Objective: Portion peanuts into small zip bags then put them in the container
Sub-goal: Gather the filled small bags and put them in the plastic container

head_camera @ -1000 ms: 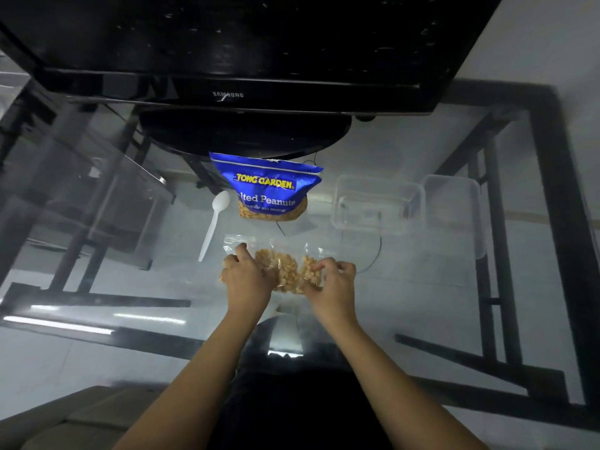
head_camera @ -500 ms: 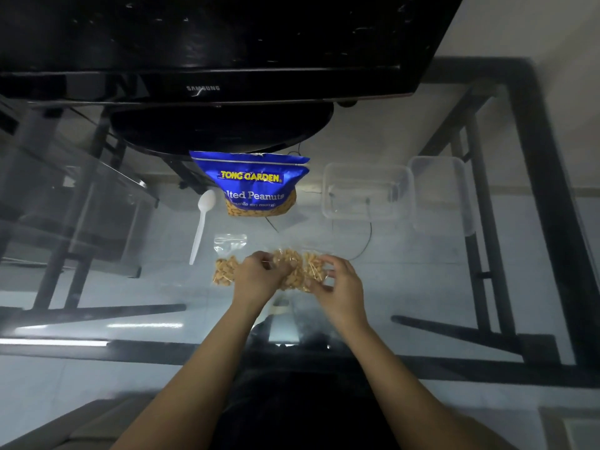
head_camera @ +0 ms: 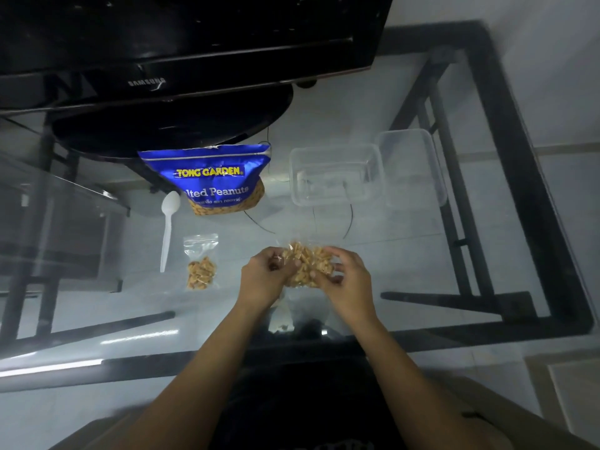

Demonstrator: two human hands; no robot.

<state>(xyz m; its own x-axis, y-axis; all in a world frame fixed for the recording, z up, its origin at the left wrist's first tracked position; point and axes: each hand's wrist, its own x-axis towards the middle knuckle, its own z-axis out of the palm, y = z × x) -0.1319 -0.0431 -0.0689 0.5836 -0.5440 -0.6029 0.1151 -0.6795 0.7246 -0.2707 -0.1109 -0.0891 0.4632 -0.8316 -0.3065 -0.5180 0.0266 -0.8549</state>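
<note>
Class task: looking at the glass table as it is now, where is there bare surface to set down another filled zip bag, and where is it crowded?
Free: the glass right of the hands, below the clear container and its lid; also the near-left glass below the filled zip bag. Crowded: the strip where spoon, that bag and the blue peanut bag cluster.

Looks like a home living room: glass-top table (head_camera: pixel 422 271) on a black metal frame (head_camera: pixel 506 164), Samsung TV (head_camera: pixel 181 43) standing on it, tiled floor (head_camera: pixel 568 190) visible through the glass, sofa edge (head_camera: pixel 107 430) at bottom.
</note>
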